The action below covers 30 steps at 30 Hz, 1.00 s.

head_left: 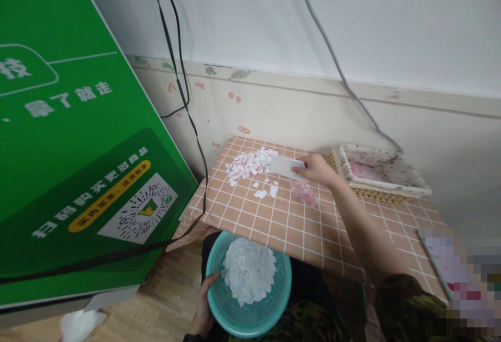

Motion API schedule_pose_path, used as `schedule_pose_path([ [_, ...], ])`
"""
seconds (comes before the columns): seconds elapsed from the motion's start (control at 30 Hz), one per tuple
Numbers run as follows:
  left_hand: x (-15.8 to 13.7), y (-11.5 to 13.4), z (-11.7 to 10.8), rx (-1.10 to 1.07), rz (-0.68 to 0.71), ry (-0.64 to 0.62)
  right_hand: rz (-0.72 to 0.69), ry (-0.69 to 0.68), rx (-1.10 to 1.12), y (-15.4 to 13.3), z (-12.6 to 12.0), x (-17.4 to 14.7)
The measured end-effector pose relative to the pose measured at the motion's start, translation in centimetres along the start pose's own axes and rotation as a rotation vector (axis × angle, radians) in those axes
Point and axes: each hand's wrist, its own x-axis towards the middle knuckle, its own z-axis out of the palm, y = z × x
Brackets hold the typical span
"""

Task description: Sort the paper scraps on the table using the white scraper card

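Note:
My left hand [204, 300] grips the rim of a teal plastic basket [287, 279] at the table's front edge, by my lap. Inside it lies a heap of small pale paper pieces [249, 269]. Over the table, my right hand [313, 168] is closed on one end of a white flat rectangular piece [285, 166], perhaps a scraper. Its far end touches or nearly touches a pile of white and pink paper scraps [250, 164]. A few loose white scraps [260, 193] lie in front. A small pinkish heap [303, 192], blurred, sits below my right hand.
A checked brown cloth covers the table [297, 232], which stands against the wall. A lined wicker basket [381, 193] with pink contents is at the back right. A large green panel [78, 149] rises on the left, with a black strap [201, 159] hanging beside it.

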Motion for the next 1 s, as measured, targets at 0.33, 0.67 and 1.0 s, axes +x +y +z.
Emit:
schedule_pose_path([
  [0.33,-0.3,0.2,0.1,-0.008,0.0,0.008,-0.041,-0.072,0.115,-1.9,0.7,-0.8],
  [0.67,-0.5,0.4,0.6,-0.003,0.006,0.028,0.239,0.212,0.011,-5.1,5.4,-6.1],
  [1.0,-0.9,0.3,0.5,-0.004,0.022,0.005,0.342,0.401,-0.064,-7.5,8.8,-9.0],
])
